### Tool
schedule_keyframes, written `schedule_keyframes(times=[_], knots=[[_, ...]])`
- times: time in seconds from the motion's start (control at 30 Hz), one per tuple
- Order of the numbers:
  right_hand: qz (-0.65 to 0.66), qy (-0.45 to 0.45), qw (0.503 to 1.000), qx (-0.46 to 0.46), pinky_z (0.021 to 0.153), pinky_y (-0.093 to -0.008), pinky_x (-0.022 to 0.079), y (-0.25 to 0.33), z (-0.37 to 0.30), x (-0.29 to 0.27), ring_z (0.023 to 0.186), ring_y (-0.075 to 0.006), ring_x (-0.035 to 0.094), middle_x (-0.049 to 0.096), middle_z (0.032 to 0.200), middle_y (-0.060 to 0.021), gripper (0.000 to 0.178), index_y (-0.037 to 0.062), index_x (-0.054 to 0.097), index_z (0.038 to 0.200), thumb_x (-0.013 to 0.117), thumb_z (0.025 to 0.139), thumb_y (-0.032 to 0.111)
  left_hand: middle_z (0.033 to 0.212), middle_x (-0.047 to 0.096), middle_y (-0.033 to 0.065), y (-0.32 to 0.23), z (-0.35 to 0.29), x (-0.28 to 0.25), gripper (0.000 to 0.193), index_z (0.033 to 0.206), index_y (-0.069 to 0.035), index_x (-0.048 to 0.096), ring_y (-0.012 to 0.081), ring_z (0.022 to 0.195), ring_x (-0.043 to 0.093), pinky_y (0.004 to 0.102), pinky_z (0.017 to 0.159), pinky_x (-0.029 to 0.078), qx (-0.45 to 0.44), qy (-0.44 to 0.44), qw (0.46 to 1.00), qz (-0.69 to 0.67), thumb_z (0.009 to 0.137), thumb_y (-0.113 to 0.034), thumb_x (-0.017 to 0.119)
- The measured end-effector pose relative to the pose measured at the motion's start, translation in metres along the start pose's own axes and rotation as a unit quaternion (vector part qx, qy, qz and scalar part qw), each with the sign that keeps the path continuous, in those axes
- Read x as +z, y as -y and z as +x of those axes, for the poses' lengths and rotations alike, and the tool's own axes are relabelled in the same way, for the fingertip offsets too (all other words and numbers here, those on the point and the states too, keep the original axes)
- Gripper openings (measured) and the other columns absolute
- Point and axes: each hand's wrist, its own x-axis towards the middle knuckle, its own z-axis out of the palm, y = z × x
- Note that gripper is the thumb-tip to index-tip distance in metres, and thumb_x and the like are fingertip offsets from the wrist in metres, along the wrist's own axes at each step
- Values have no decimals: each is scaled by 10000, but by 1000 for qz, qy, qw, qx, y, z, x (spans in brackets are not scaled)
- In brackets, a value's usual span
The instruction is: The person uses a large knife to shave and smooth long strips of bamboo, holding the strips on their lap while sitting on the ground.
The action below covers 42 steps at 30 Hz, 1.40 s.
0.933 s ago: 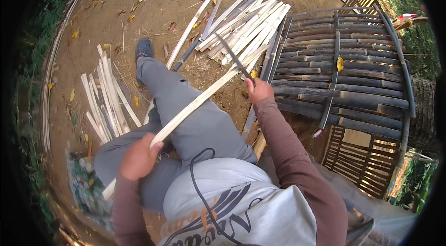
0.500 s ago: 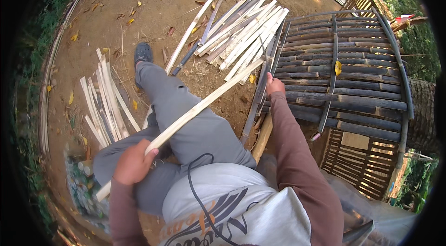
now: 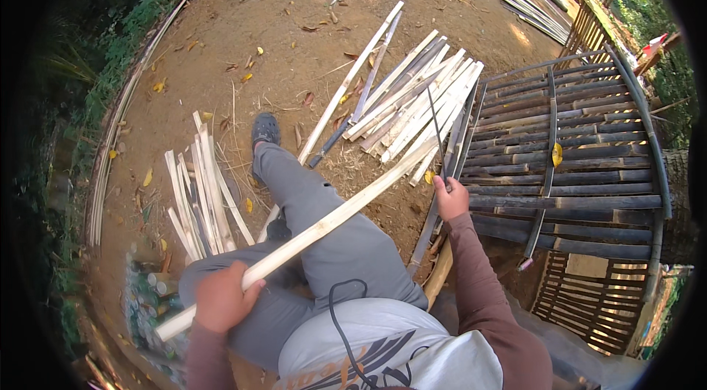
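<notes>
My left hand (image 3: pixel 224 298) is closed around a long pale bamboo strip (image 3: pixel 324 226), near its lower end. The strip slants up to the right across my grey trouser legs. Its far end lies by the thin dark blade of a knife (image 3: pixel 436 125), and I cannot tell whether the two touch. My right hand (image 3: pixel 451 198) grips the knife, its handle mostly hidden in my fingers, with the blade pointing up and away from me. Under and beside the knife stands a dark bamboo piece (image 3: pixel 426 237), next to the slatted bamboo rack.
Split bamboo strips (image 3: pixel 420 99) lie piled ahead on the dirt ground, and a smaller bundle (image 3: pixel 202 191) rests left of my foot. The dark slatted bamboo rack (image 3: pixel 574 191) fills the right side. Clear bottles (image 3: pixel 151 309) show at lower left. Dry leaves are scattered about.
The whole view has shifted, so everything appears lower and further right. Both hands keep their holds on the bamboo strip and the knife. The blade stands somewhat more upright beside the strip's far end.
</notes>
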Motion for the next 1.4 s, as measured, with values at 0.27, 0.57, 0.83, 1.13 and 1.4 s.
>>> schedule_keyframes(times=[0.27,0.57,0.83,1.13,1.4], knots=[[-41,46,987,-151,800,-431,568,99,-13,23,913,-338,722,732,1048,-188,513,-16,727,1100,929,811,356,814,715,191,0,4,3,424,938,-39,664,401,786,705,480,714,545,-30,-36,995,-85,818,-373,897],[-88,312,915,-240,827,-426,580,176,-46,59,941,-365,730,739,1022,-155,441,58,731,1177,895,813,244,837,734,140,25,-12,1,314,948,-63,695,376,800,710,455,716,552,-12,-93,983,-155,792,-229,910],[-118,285,903,-298,773,-438,575,172,-52,63,909,-376,728,737,963,-147,372,71,743,1106,896,807,231,808,733,78,42,-92,-66,164,838,-31,689,185,749,707,313,678,535,-96,-222,950,-200,844,-52,852],[-150,285,889,-326,817,-439,581,180,-56,60,945,-373,729,744,1015,-140,363,83,742,1123,861,849,290,1290,701,229,258,-333,-106,597,1482,-138,570,360,1176,689,441,1004,531,-654,-316,604,328,960,-341,777],[-136,309,889,-309,823,-462,565,192,-62,62,948,-383,699,722,966,-134,287,69,726,1035,833,861,271,1356,670,224,111,-183,-35,482,1394,-21,635,384,1263,632,457,1100,473,-304,-357,878,93,963,-197,764]])
